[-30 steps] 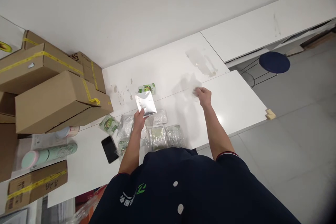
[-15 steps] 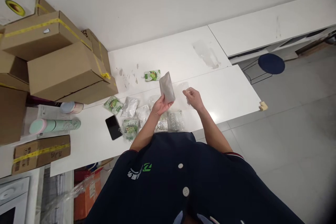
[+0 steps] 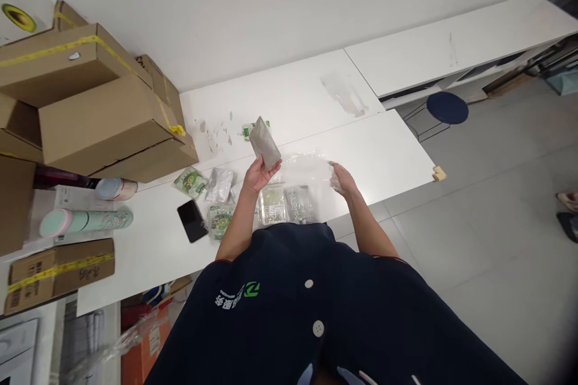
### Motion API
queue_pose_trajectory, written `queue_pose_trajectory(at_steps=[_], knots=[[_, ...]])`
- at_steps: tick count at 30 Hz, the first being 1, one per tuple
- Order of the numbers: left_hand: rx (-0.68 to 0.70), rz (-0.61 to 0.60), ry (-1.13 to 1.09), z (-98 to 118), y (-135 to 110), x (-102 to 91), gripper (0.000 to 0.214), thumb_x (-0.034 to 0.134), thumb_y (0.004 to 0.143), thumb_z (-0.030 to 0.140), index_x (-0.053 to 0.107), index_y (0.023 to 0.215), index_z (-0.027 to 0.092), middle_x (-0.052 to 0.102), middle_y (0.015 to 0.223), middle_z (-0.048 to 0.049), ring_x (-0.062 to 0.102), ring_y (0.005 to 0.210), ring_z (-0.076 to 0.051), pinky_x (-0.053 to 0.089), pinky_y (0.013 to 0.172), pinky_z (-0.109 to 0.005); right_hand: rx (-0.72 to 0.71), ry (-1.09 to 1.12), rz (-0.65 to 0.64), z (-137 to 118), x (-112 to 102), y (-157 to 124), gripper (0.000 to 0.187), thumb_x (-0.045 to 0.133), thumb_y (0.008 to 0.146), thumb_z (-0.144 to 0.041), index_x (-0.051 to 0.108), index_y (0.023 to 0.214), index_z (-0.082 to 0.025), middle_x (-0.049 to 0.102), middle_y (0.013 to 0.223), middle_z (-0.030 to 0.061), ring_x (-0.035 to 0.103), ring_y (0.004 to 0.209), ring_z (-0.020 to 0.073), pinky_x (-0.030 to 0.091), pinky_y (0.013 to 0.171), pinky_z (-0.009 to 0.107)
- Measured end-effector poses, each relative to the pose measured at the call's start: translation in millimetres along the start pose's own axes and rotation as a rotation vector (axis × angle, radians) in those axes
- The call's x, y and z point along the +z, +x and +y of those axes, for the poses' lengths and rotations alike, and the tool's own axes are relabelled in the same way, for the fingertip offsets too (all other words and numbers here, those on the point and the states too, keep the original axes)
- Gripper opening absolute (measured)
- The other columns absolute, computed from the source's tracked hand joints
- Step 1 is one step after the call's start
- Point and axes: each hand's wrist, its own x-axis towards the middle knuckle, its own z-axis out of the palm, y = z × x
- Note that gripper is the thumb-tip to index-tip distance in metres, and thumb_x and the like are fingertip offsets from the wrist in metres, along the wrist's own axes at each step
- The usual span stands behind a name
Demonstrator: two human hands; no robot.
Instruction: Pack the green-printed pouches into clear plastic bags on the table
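My left hand (image 3: 258, 175) is closed on the lower end of a silver-grey pouch (image 3: 265, 145), raised above the white table (image 3: 334, 132). Behind it, a green-printed spout pouch (image 3: 247, 130) lies partly covered from sight. Clear plastic film (image 3: 307, 162) stretches out from my right hand (image 3: 342, 180), whose fingers pinch its end. Just below my hands lie flat clear-wrapped packs (image 3: 273, 204). Further left are a green pouch (image 3: 191, 181), a silver pack (image 3: 220, 185) and a wrapped green pack (image 3: 219, 221).
A black phone (image 3: 192, 221) lies left of the packs. Cardboard boxes (image 3: 103, 126) are stacked at the left, near a mint-green bottle (image 3: 81, 221). A blue stool (image 3: 447, 107) stands beyond the table's right end. Another person's feet (image 3: 569, 210) show at the right edge.
The silver-grey pouch has moved left with my left hand and now covers part of the spout pouch. My right hand has drawn away to the right, and the clear film is spread wider.
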Motion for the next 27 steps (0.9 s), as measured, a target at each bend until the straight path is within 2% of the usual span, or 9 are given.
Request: queue_pose_trajectory(at_steps=[3, 7, 11, 14, 17, 19, 22, 24, 27], knots=[[-0.121, -0.032, 0.132, -16, -8, -11.5, 0.037, 0.060, 0.089, 0.044, 0.060, 0.113, 0.015, 0.071, 0.107, -0.0109, 0.070, 0.098, -0.025, 0.059, 0.084, -0.040, -0.001, -0.290, 0.136, 14, -10, 18, 0.043, 0.057, 0.082, -0.047, 0.067, 0.111, -0.016, 0.035, 0.047, -0.0103, 0.032, 0.041, 0.0085, 0.031, 0.038, 0.020], [-0.274, 0.001, 0.478, -26, -10, -20.5, 0.040, 0.070, 0.082, 0.044, 0.060, 0.104, 0.013, 0.070, 0.078, -0.0070, 0.071, 0.060, -0.020, 0.057, 0.053, -0.027, -0.037, -0.522, 0.193, 16, -10, 28, 0.035, 0.057, 0.082, -0.039, 0.072, 0.100, -0.014, 0.052, 0.055, -0.0054, 0.043, 0.049, 0.0102, 0.041, 0.049, 0.022], [-0.274, 0.033, 0.592, -32, -5, -21.0, 0.037, 0.068, 0.082, 0.047, 0.058, 0.097, 0.015, 0.066, 0.065, -0.0015, 0.064, 0.046, -0.014, 0.047, 0.041, -0.020, -0.299, -0.339, 0.186, -28, 4, 43, 0.051, 0.050, 0.088, -0.047, 0.063, 0.126, -0.015, 0.047, 0.054, -0.0064, 0.041, 0.046, 0.0099, 0.043, 0.051, 0.024], [-0.159, 0.078, 0.442, -34, 0, -16.4, 0.038, 0.063, 0.085, 0.052, 0.053, 0.097, 0.018, 0.063, 0.066, 0.0023, 0.063, 0.046, -0.011, 0.046, 0.042, -0.018, -0.552, -0.110, 0.197, -78, 3, 65, 0.064, 0.042, 0.091, -0.060, 0.050, 0.139, -0.019, 0.043, 0.058, -0.0063, 0.043, 0.046, 0.0094, 0.043, 0.051, 0.025], [-0.093, 0.132, 0.285, -32, 1, -13.6, 0.036, 0.062, 0.085, 0.053, 0.050, 0.096, 0.021, 0.062, 0.068, 0.0052, 0.060, 0.045, -0.007, 0.044, 0.042, -0.017, -0.642, -0.005, 0.179, -102, -9, 84, 0.069, 0.032, 0.091, -0.068, 0.049, 0.138, -0.022, 0.044, 0.064, -0.0048, 0.047, 0.050, 0.0095, 0.043, 0.052, 0.025], [-0.104, 0.137, 0.229, -29, -1, -16.3, 0.034, 0.065, 0.084, 0.051, 0.051, 0.095, 0.022, 0.063, 0.069, 0.0059, 0.057, 0.044, -0.006, 0.043, 0.042, -0.016, -0.557, -0.024, 0.184, -90, -16, 88, 0.067, 0.037, 0.089, -0.069, 0.055, 0.132, -0.020, 0.042, 0.061, -0.0057, 0.044, 0.048, 0.0093, 0.042, 0.050, 0.024], [-0.165, 0.120, 0.235, -25, -5, -26.7, 0.035, 0.070, 0.080, 0.049, 0.054, 0.094, 0.021, 0.063, 0.070, 0.0054, 0.054, 0.044, -0.004, 0.042, 0.041, -0.015, -0.269, -0.214, 0.195, -42, -19, 83, 0.057, 0.053, 0.083, -0.061, 0.066, 0.113, -0.015, 0.041, 0.053, -0.0074, 0.039, 0.045, 0.0098, 0.040, 0.048, 0.024], [-0.213, 0.104, 0.317, -24, -7, -34.5, 0.037, 0.071, 0.077, 0.051, 0.056, 0.092, 0.020, 0.062, 0.065, 0.0045, 0.053, 0.043, -0.005, 0.039, 0.039, -0.015, -0.128, -0.396, 0.192, -7, -18, 76, 0.045, 0.057, 0.082, -0.053, 0.069, 0.101, -0.015, 0.050, 0.055, -0.0044, 0.045, 0.050, 0.0120, 0.043, 0.053, 0.026], [-0.280, 0.062, 0.535, -22, -6, -40.7, 0.040, 0.071, 0.076, 0.053, 0.059, 0.086, 0.017, 0.058, 0.056, 0.0031, 0.051, 0.038, -0.007, 0.033, 0.034, -0.016, -0.062, -0.644, 0.237, 26, -18, 69, 0.033, 0.054, 0.086, -0.045, 0.069, 0.092, -0.017, 0.067, 0.078, 0.0042, 0.059, 0.072, 0.0168, 0.047, 0.071, 0.029]])
